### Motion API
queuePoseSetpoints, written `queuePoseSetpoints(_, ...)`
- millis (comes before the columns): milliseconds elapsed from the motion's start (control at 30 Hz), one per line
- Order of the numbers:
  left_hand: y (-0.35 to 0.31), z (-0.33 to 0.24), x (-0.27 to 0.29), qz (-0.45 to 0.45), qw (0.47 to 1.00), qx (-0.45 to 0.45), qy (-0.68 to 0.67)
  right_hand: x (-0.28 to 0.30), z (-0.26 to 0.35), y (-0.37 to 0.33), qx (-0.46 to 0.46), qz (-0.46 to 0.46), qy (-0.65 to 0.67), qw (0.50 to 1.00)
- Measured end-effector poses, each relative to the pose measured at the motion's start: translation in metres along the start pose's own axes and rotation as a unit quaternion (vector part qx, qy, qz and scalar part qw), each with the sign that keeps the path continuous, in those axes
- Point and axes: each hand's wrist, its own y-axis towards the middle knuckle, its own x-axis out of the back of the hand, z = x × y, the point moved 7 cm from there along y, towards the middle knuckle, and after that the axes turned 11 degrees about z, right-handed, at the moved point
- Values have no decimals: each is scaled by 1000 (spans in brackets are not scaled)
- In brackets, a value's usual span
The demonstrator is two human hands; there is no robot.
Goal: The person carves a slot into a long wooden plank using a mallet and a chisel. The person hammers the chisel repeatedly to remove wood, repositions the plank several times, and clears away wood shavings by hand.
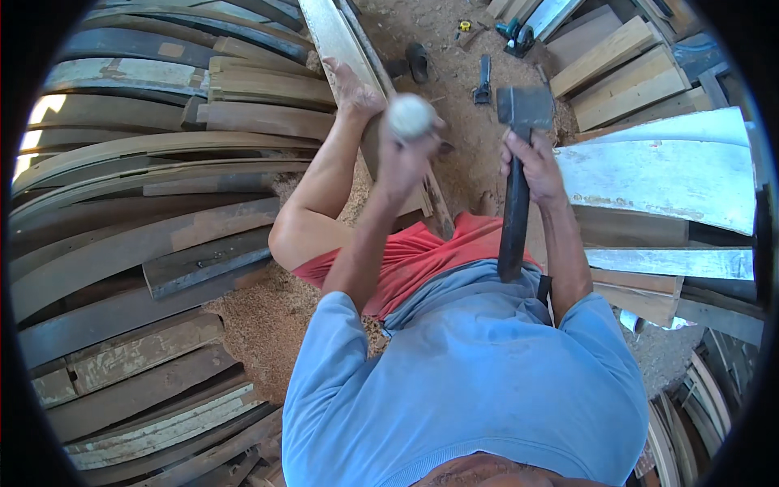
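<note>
A: What step are we looking at?

B: Handling the tools, I'd judge. The right hand (531, 162) is wrapped around the shaft of a dark tool (515, 215), close under its broad head. The left hand (403, 166) seems closed on a pale round thing (410, 116), maybe a mallet seen end-on.

A: And the wood?

B: A long plank (329, 28) runs out ahead of the left hand and to its left, with the bare foot (357, 96) resting on it. More boards (264, 115) are stacked farther left of that hand.

A: What would the next move call for?

B: A sure grip, I'd say, with the right hand minding that head so near its fingers, and the foot kept out of the way of both tools.

A: What can't you make out?

B: The left hand is blurred, and the round thing covers its fingers, so I can't tell how they wrap or whether there's a handle. Nor can I say if the dark tool is a hatchet or a hammer. From above, the height of either over the plank is unclear, and the plank's far end is cut off. Beyond the right hand, the drill (523, 40) is partly lost among clutter.
</note>
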Motion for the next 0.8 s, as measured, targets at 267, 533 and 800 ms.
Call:
queuePoseSetpoints(267,46,34,66,-71,982,98,142,-75,139,7,311,-25,-165,936)
queuePoseSetpoints(533,60,74,68,-38,968,42,246,-89,159,1,394,-40,-203,895)
queuePoseSetpoints(800,66,86,69,1,976,16,217,-88,152,11,383,-52,-225,894)
